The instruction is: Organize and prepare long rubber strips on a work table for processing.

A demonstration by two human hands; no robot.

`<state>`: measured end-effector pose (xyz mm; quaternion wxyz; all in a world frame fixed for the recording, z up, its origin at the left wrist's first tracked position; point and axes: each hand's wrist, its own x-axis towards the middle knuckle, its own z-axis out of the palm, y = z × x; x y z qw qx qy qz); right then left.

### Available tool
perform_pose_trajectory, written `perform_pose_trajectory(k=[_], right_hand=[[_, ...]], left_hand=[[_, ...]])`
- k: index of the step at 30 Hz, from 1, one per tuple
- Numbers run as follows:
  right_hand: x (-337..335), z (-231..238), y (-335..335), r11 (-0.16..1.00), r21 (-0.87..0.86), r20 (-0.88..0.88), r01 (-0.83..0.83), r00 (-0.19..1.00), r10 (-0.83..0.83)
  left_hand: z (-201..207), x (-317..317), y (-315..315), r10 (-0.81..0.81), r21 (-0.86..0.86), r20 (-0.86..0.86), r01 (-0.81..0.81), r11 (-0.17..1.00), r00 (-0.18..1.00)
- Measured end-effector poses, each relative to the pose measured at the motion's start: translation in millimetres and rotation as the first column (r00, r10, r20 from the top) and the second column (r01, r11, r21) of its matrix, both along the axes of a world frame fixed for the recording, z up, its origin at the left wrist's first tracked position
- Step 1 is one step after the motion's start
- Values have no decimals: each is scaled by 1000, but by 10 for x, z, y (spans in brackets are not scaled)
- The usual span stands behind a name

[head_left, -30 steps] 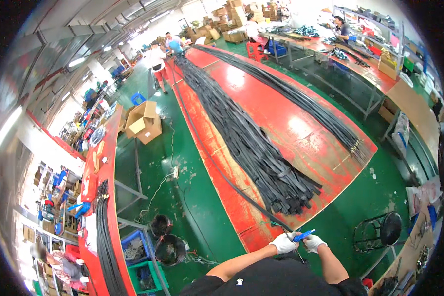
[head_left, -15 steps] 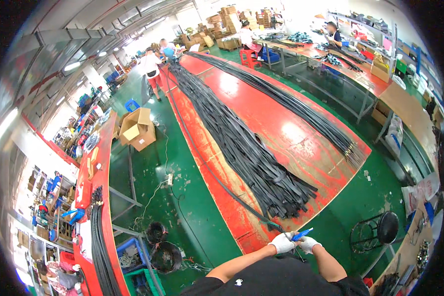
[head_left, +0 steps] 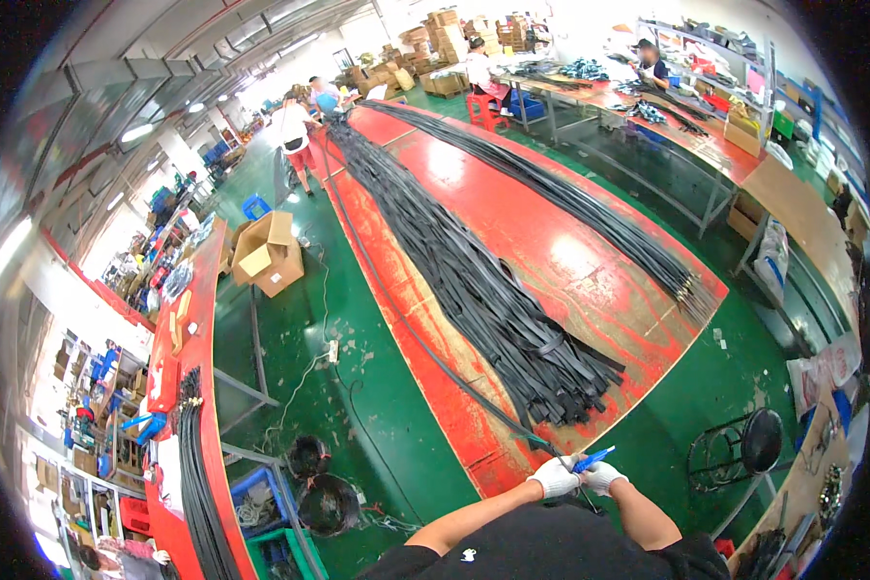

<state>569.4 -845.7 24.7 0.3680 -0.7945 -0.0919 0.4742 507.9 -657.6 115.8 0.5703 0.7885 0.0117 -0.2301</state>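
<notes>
At the near end of a long red table [head_left: 430,377], both of my hands are close together in white gloves. My left hand [head_left: 554,478] is closed round the near end of a long black sleeve or hose [head_left: 464,387], which runs far up along the table's left edge. My right hand [head_left: 604,477] is closed on a slim blue tool [head_left: 594,459] that slants up to the right; its exact kind does not show. Just beyond my hands, a thick bundle of flat black strips [head_left: 474,290] stretches down the table, its loose ends fanned toward me.
A second bundle of thin black tubes [head_left: 590,217] lies along the table's right side. A black round stool [head_left: 761,440] stands on the right. Left are a side table with black tubes [head_left: 203,483], black buckets [head_left: 327,505] and an open carton [head_left: 269,253]. Several people work farther off.
My hands stay nearly in place, with the black sleeve and blue tool hardly moved. A person at the far left edge has shifted lower in the picture.
</notes>
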Motion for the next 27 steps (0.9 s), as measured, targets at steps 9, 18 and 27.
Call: perform_pose_trajectory(k=[9,18,27], right_hand=[[-17,-656,-38,986,164,62,23,998,-33],[-110,-514,22,995,101,65,-10,998,4],[-124,-382,30,996,77,59,52,997,-56]], left_hand=[[-83,12,-23,-38,39,45,36,999,998],[-202,25,-3,-29,45,53,27,999,998],[71,34,47,-30,30,-28,30,999,999]])
